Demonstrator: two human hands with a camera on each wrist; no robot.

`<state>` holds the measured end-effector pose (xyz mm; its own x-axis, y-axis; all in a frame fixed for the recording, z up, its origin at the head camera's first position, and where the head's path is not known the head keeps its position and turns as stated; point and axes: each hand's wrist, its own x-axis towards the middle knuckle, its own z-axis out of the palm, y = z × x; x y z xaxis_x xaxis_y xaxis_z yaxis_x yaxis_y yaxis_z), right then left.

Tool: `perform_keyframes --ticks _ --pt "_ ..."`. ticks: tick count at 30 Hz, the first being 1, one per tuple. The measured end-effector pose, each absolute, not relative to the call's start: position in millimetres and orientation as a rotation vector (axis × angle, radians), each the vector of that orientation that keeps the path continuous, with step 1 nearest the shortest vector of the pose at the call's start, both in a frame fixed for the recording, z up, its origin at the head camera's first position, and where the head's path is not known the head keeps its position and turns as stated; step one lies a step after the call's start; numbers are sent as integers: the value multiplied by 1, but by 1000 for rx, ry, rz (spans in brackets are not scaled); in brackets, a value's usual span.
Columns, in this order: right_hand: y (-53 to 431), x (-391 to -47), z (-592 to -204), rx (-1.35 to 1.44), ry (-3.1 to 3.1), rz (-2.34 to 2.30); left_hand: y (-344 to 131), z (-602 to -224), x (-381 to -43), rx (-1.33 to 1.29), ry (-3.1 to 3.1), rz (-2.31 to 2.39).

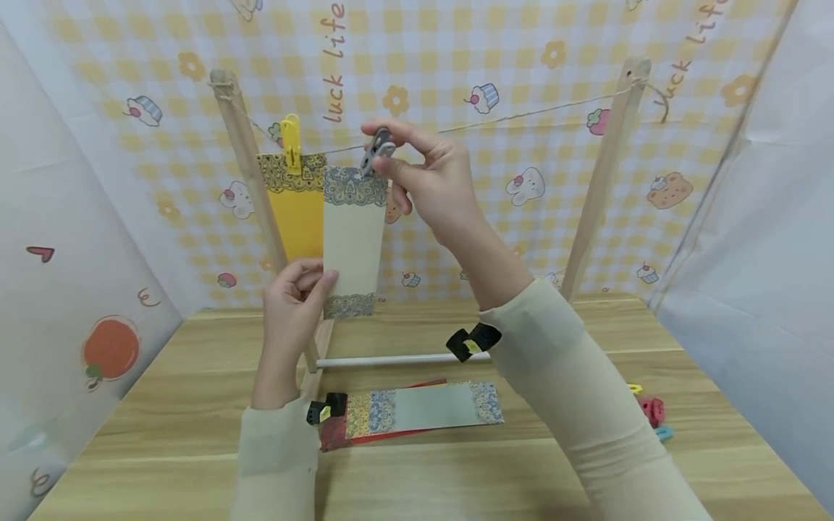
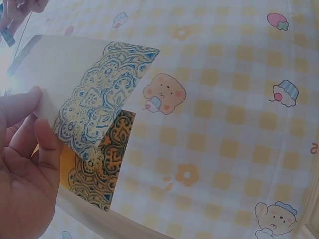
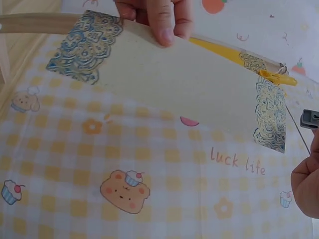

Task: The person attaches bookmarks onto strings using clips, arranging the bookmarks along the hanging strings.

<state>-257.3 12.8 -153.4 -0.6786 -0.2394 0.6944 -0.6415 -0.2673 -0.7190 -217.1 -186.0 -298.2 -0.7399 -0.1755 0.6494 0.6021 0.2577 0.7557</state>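
My left hand [image 1: 292,307] pinches a cream paper card [image 1: 352,246] by its lower left edge, thumb in front. Patterned lace-like bands cross both ends of the card, which hangs upright near the string [image 1: 521,114]. Between thumb and fingers, my right hand [image 1: 443,177] holds a grey clothespin [image 1: 378,150] at the card's top edge. The right wrist view shows a gap between this clothespin [image 3: 310,118] and the card [image 3: 184,79]. To the left, a yellow clothespin [image 1: 291,145] holds a yellow card [image 1: 296,221] on the string, partly behind the cream one.
Two wooden posts [image 1: 602,181] carry the string, with a white rod [image 1: 384,360] low between them. Overlapping cards, a pale blue-grey one [image 1: 436,407] on top, lie on the wooden table [image 1: 554,470]. Several coloured clothespins [image 1: 653,411] lie at the right, partly behind my right sleeve.
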Motion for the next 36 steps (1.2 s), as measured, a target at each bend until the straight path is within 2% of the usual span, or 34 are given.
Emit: perform_keyframes --ticks 11,21,36 --pt "-5 -261 -136 1018 -1714 2085 -188 -298 -217 -281 -1888 -1522" --pt "-11 -261 -122 977 -1798 2012 -184 -298 -221 -299 -1858 -1541" --pt "-10 -272 -128 941 -1951 1989 -180 -298 -227 -310 -1850 -1509"
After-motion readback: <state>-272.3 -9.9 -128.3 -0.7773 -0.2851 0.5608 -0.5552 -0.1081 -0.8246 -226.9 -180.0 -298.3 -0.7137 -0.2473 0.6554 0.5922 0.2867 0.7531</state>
